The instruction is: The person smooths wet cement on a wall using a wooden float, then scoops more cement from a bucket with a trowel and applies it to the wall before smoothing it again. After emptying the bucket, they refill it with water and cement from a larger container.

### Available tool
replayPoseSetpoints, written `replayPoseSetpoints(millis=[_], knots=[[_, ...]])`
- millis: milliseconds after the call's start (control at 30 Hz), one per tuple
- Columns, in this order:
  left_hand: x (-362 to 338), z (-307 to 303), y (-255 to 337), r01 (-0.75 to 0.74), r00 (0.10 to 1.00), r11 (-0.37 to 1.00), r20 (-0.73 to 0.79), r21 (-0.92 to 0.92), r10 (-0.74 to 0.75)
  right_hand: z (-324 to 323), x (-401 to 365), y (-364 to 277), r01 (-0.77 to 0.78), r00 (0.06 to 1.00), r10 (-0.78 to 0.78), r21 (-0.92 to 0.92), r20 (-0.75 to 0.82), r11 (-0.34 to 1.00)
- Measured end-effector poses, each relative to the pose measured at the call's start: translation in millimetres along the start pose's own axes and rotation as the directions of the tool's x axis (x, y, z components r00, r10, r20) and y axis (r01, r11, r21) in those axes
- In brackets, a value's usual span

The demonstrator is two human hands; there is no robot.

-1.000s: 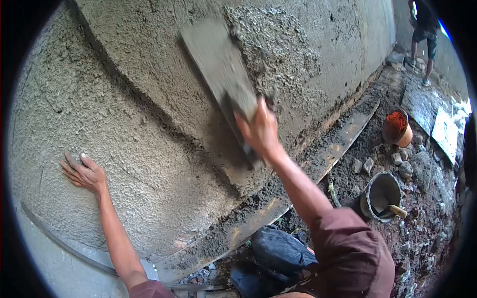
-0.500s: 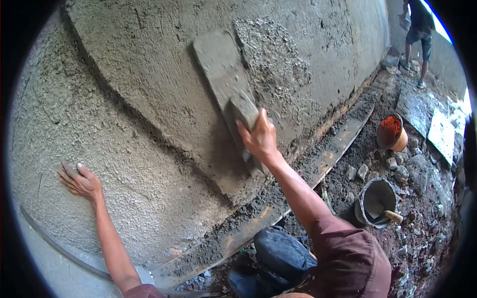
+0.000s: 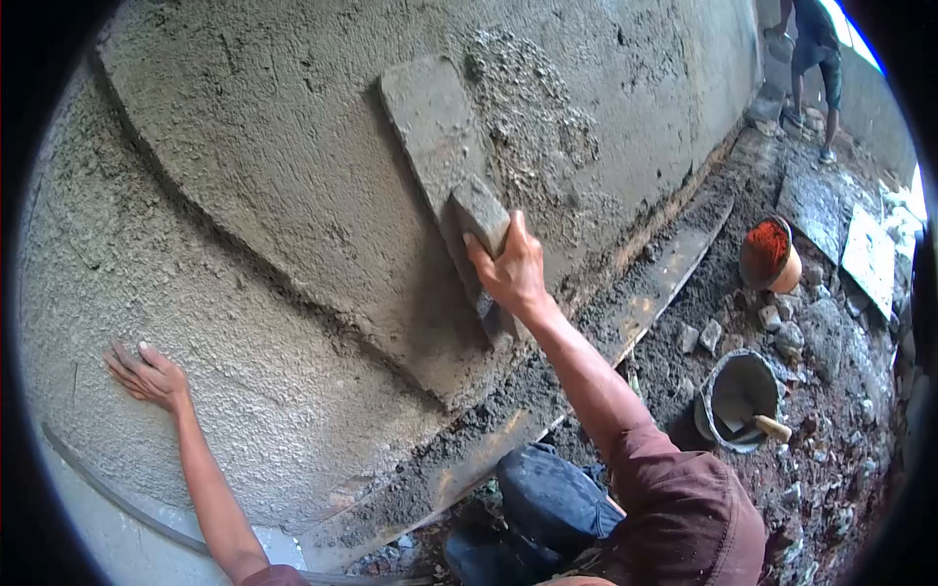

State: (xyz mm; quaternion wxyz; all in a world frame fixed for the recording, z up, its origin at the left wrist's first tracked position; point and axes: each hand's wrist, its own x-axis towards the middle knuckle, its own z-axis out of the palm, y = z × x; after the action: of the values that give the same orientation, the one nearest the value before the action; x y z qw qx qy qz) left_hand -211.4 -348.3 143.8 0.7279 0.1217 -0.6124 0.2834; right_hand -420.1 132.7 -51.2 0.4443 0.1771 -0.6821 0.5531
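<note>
A grey plastered wall [image 3: 293, 146] fills most of the view, smoother across the middle and top, rough and pebbly on the lower left, with a curved ridge of wet plaster running between the two textures. High on the wall, right of centre, lies a patch [image 3: 532, 107] of coarse, lumpy mortar. The float [image 3: 430, 127] lies flat against the wall just left of that patch, its long grey blade caked with mortar and slanting up to the left. The right hand [image 3: 508, 269] is closed around the float's handle at the blade's lower end, the arm reaching up from a dark red sleeve [image 3: 684, 508] at the bottom right. The left hand [image 3: 147, 376] is open, palm flat on the rough plaster at the lower left, fingers spread, well apart from the float. Along the foot of the wall a plank [image 3: 645, 293] lies on the ground, strewn with fallen mortar. To its right, on the rubble, stands a grey bucket [image 3: 738, 396] with a wooden-handled tool [image 3: 775, 427] in it, and farther off an orange tub [image 3: 767, 254]; stones [image 3: 782, 327] lie between them. At the far top right another person [image 3: 811, 49] stands by the wall.
</note>
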Motion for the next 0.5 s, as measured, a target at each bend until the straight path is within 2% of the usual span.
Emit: replayPoseSetpoints(millis=[33, 67, 167, 267, 333, 367, 400, 500], knots=[[2, 1, 0, -0.008, 1.0, 1.0, 0.023, 0.002, 0.008, -5, 15, -6, -0.101, 0.994, 0.099, 0.046, 0.047, 0.994], [3, 2, 0, -0.008, 1.0, 1.0, 0.019, 0.005, 0.008, -9, 45, -7, -0.018, 1.0, 0.019, 0.07, -0.015, 0.997], [-1, 4, 0, -0.004, 1.0, 1.0, 0.022, 0.01, 0.004, -39, 132, -31, -0.036, 0.997, 0.035, -0.007, -0.068, 0.999], [1, 1, 6, -0.011, 1.0, 1.0, -0.015, 0.015, 0.012, -40, 122, -24, -0.125, 0.991, 0.124, -0.017, -0.042, 0.992], [2, 3, 1, -0.037, 0.999, 0.999, -0.021, 0.017, 0.037, -28, 70, -4, -0.17, 0.985, 0.171, -0.031, 0.011, 0.985], [2, 4, -2, -0.058, 0.998, 0.998, -0.021, 0.026, 0.059, -12, 31, 25, -0.019, 0.997, 0.015, -0.053, -0.07, 0.998], [-2, 0, -5, -0.047, 0.999, 0.998, -0.023, 0.032, 0.048, -16, 6, 31, 0.06, 0.995, -0.063, -0.041, -0.082, 0.997], [6, 4, -3, -0.073, 0.997, 0.997, -0.024, 0.037, 0.074, -29, 46, 31, -0.104, 0.994, 0.104, -0.005, -0.026, 0.995]])
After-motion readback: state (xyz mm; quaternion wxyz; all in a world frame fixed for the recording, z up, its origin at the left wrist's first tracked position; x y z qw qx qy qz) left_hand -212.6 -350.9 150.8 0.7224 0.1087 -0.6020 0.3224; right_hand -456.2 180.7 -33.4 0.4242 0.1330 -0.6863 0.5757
